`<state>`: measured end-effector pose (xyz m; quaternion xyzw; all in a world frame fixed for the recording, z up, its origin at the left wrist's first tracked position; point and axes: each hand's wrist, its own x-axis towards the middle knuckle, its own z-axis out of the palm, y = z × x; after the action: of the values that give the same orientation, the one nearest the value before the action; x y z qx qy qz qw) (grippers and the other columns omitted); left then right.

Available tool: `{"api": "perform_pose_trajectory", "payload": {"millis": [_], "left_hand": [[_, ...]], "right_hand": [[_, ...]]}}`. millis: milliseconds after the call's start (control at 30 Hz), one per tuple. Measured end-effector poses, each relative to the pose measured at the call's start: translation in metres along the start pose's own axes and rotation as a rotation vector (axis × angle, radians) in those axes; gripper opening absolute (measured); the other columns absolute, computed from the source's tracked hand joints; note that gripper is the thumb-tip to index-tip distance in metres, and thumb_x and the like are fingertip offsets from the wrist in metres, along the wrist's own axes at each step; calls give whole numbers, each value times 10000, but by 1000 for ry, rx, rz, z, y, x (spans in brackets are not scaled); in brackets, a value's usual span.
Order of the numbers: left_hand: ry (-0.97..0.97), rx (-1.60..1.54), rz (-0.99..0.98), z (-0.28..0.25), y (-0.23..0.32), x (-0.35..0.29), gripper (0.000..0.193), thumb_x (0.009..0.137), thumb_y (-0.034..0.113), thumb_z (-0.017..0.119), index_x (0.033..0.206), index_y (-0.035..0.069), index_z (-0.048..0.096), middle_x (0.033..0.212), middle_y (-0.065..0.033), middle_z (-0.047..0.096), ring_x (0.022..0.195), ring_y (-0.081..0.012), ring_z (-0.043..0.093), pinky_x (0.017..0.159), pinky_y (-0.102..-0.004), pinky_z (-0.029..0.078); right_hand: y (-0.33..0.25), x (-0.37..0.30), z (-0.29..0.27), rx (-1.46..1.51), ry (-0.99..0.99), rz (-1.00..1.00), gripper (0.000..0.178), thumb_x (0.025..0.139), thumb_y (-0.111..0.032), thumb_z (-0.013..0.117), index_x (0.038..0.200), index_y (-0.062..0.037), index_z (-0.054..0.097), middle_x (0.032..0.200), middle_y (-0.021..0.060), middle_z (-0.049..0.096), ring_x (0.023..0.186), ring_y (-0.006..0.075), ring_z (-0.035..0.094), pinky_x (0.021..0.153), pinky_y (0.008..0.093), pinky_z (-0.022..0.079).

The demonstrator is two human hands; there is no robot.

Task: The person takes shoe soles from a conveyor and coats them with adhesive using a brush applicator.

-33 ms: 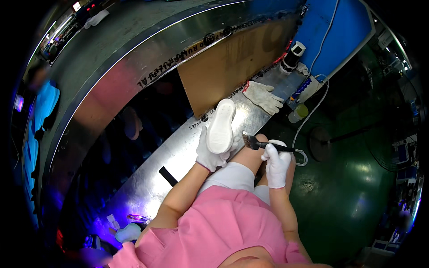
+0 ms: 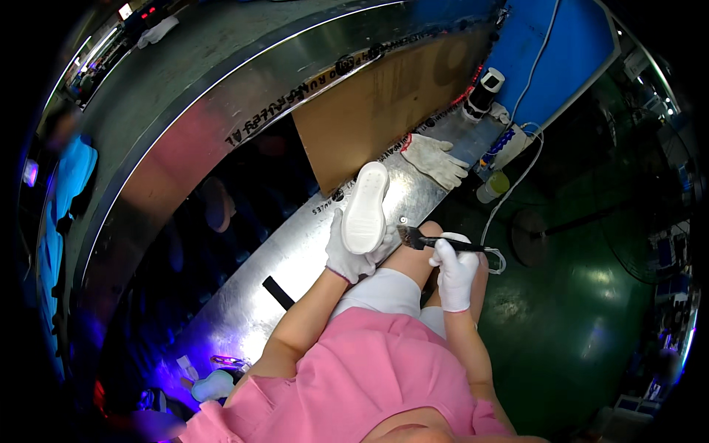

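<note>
A white shoe sole rests in my left hand, above the near edge of the metal shelf. The hand wears a white glove; its fingers curl round the wider end, partly hidden beneath the sole. My right hand, also in a white glove, grips a black-handled flat brush. The dark bristles point left toward the sole, with a gap between them. A thin white tube loops by the rear end of the handle; whether it joins the brush I cannot tell.
A worn glove lies on the metal shelf, before a cardboard sheet. Beyond stand a black-and-white container and a yellow-lidded jar. A curved conveyor runs behind. A pale sole-shaped piece lies lower left.
My right hand and the brush have shifted slightly left, toward the sole. The sole and my left hand have barely moved.
</note>
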<state>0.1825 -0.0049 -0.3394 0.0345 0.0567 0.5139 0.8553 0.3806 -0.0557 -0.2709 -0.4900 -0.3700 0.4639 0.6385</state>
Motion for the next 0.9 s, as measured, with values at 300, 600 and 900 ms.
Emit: {"api": "perform_pose_trajectory", "payload": {"millis": [300,600,900], "left_hand": [[366,-19,217,96,-38,-5,746,980,677,330,1428,98,476,1193,-190,653,871,-351,695,757,-474,608],[-32,58,100,74,-59,-35,580,931,410,571,1346,13,489,1312,-163,566,1201,-325,555,1036,-468,447],[-120,822,131,65,-54,-46,893,926,736,285,1535,84,308,1483,-234,420,1328,-384,464,1103,-482,412]], "right_hand": [[-46,20,59,-1019,-220,-928,195,788,-179,798,912,-55,713,789,90,710,727,184,711,661,294,542],[-81,5,52,-946,-212,-1106,167,797,-132,674,961,-102,678,906,86,670,703,211,655,609,357,514],[-86,-3,45,-844,-293,-1210,200,791,-74,760,983,-59,706,931,81,713,776,253,705,662,350,558]]}}
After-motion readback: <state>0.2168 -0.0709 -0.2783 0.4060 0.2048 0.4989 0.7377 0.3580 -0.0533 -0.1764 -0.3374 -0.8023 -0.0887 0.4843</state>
